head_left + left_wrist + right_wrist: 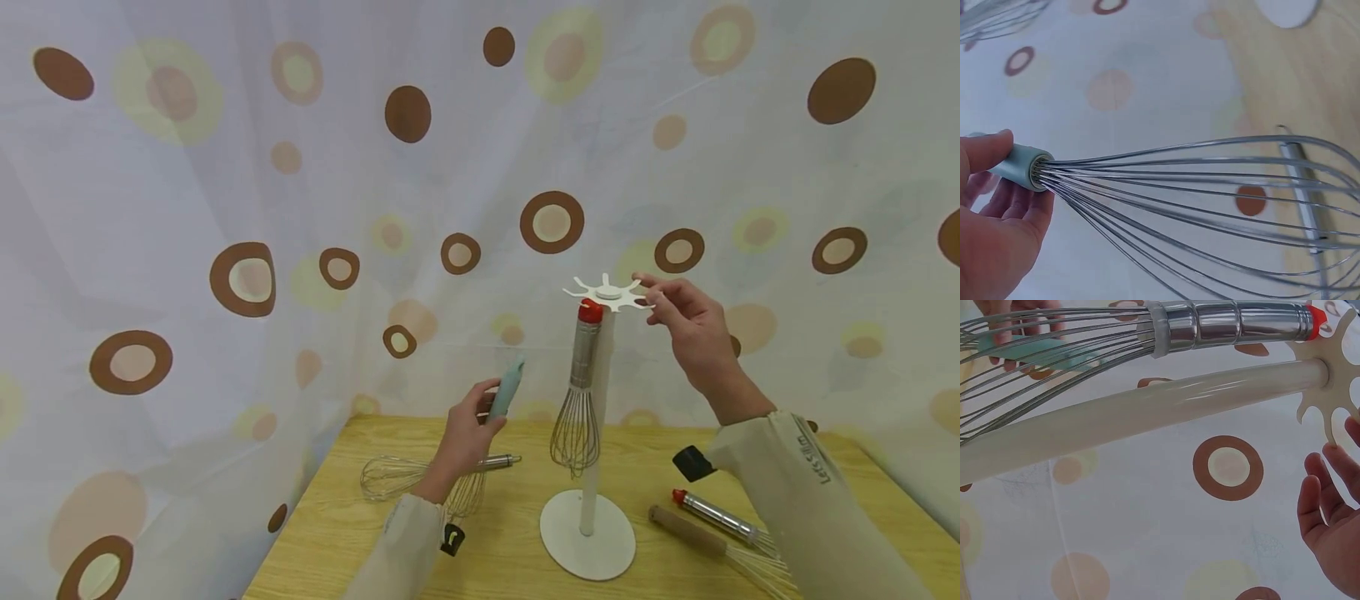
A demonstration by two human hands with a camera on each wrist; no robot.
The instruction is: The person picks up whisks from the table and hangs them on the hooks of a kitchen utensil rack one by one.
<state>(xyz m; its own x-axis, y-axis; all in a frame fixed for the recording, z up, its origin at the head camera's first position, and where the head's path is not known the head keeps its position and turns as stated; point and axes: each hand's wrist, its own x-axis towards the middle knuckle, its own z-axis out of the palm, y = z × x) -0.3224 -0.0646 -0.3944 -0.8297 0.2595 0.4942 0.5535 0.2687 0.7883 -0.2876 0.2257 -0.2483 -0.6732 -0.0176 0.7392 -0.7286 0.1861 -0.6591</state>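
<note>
My left hand point(468, 429) grips the pale teal handle of a whisk point(507, 390), its handle end raised and its wire loops hanging below. In the left wrist view the wires of this whisk point(1197, 194) spread out to the right from the fingers. At the top of a white stand point(609, 293) with hooked prongs, my right hand point(690, 329) touches the prong ends with its fingertips, as the right wrist view of the hand point(1338, 519) also shows. A silver-handled whisk with a red end point(585, 354) hangs from one prong, beside the pole point(1147, 412).
On the wooden table point(337, 533), left of the stand's round base point(587, 546), lies a metal whisk point(393, 477), partly behind my left arm. To the right lie a brown-handled whisk point(690, 531) and another red-ended whisk point(720, 514). A dotted curtain point(450, 167) hangs behind.
</note>
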